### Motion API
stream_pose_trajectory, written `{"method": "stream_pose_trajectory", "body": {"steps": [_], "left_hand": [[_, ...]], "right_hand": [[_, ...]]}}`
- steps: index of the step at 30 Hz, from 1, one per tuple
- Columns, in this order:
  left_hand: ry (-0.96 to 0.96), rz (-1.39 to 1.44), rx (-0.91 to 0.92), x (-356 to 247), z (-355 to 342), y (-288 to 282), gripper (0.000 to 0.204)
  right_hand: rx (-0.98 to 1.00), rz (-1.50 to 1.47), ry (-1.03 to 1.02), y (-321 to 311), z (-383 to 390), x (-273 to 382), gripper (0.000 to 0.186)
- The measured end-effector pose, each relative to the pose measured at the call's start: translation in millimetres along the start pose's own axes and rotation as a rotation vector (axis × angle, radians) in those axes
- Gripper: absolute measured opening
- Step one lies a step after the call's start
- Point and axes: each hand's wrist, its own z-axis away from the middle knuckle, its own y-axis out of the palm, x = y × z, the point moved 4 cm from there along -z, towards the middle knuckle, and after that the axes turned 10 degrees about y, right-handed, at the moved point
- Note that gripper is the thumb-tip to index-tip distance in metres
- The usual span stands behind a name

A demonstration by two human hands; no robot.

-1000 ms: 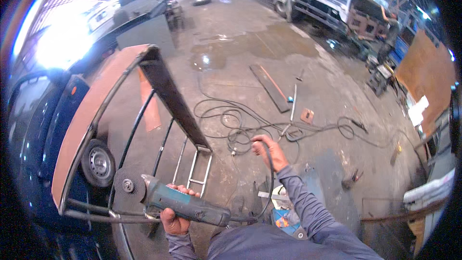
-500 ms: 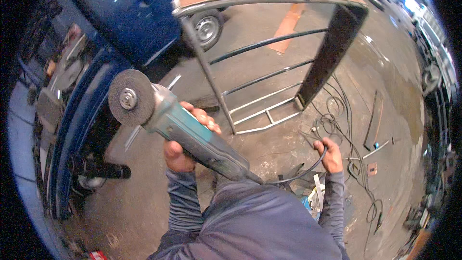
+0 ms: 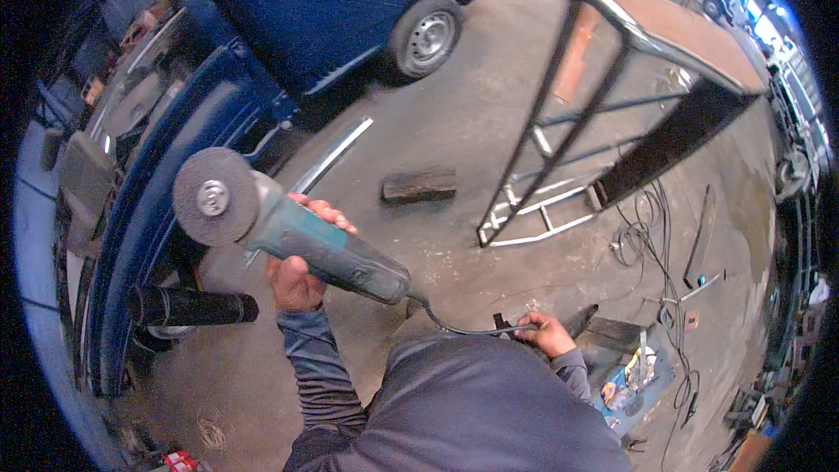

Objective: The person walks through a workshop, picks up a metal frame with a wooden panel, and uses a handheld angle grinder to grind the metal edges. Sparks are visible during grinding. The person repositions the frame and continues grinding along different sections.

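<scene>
An angle grinder (image 3: 336, 249) with a teal and black body lies in my left hand (image 3: 297, 278), whose fingers wrap round it from below. Its grey abrasive disc (image 3: 229, 210) points to the upper left, with the metal nut facing up. From the tool's rear end runs a dark power cord (image 3: 459, 329). My right hand (image 3: 548, 335) pinches that cord low in front of my body. Farther off to the right stands a tall metal frame (image 3: 572, 157) with cross bars and a brown board on top, apart from both hands.
A blue vehicle (image 3: 350, 0) with a wheel (image 3: 428, 38) stands at the far left, near a blue curved panel (image 3: 149, 210). On the floor lie a wooden block (image 3: 419, 184), a metal strip (image 3: 332, 156), tangled cables (image 3: 669, 297) and a blue tray (image 3: 651, 398) holding small items. A black cylinder (image 3: 192, 306) is at left.
My right hand has moved left and down along with the cord. The grinder has shifted slightly left and down. The view has turned, so the frame now appears farther right.
</scene>
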Motion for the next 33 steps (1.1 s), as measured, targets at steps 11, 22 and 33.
{"method": "stream_pose_trajectory", "body": {"steps": [11, 22, 33], "left_hand": [[-0.287, 0.348, 0.086, 25, -86, -90, 0.081], [-0.695, 0.371, 0.554, 149, -218, -61, 0.079], [-0.915, 0.16, 1.102, 201, -356, -62, 0.11]], "right_hand": [[0.4, 0.088, -0.263, 126, -58, 206, 0.063], [0.966, -0.729, -0.467, 142, -161, 372, 0.075], [0.687, -0.833, -0.645, 114, -242, 474, 0.083]]}}
